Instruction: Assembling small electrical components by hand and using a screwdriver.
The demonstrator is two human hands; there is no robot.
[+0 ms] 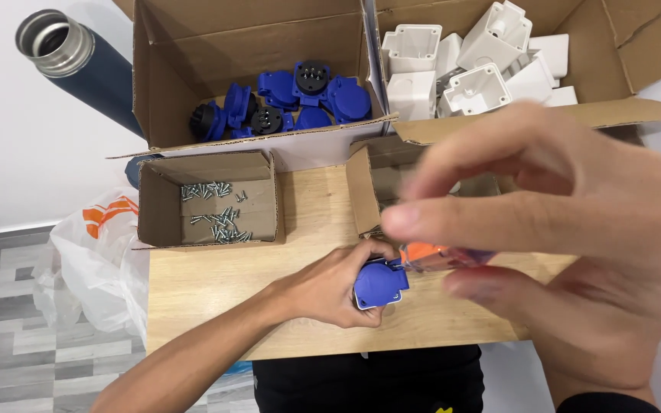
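On the wooden table (216, 291), near its front edge, the left hand (330, 287) is closed around a blue socket part (380, 283) with a white base, and it holds this part down on the wood. The right hand (575, 229) is raised close to the camera, so it looks large and blurred; its thumb and first finger are bent toward each other like a pinch, and the other fingers are loosely curled. I cannot tell for sure if the fingers really grip something. Under this hand there is an orange and clear handle of a tool (437, 256), and its tip touches the blue socket part. Behind the hands stands a small cardboard box (158, 206) with many small screws (216, 214) inside. Further back, one larger cardboard box (154, 76) holds more blue socket parts (300, 99), and the box beside it holds white plastic housings (468, 69). A dark bottle with a metal neck (70, 57) lies at the upper left, and a white plastic bag (93, 260) hangs at the left of the table.
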